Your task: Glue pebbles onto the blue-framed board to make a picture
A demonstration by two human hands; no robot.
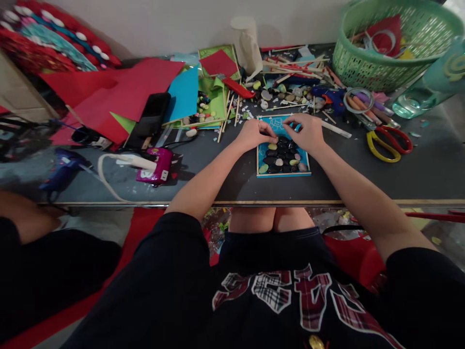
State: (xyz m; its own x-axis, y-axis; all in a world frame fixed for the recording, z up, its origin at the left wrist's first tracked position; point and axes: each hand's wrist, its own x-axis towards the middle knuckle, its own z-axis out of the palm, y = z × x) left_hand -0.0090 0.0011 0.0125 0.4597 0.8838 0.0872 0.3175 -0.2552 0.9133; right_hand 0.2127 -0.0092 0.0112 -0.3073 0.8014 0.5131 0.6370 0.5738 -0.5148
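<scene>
A blue board with a thin wooden frame (284,174) lies flat on the dark table in front of me. Black pebbles (275,169), with several yellow-green and grey ones among them, cover its lower part. White line drawings show on its bare upper part. My left hand (255,134) reaches over the board's left side, its fingertips closed together at the top of the pebbles. Over the upper right side is my right hand (305,133), thumb and forefinger pinched above the drawing. Whatever either hand holds is too small or hidden to make out.
Loose pebbles (266,95), sticks and a red-handled tool (239,88) lie behind the board. Scissors (388,144), a green basket (395,63) and a bottle (409,103) stand or lie right. Left are red paper (145,82), a phone (154,114), a purple power block (155,166), a blue glue gun (65,167) and another person's arm (27,213).
</scene>
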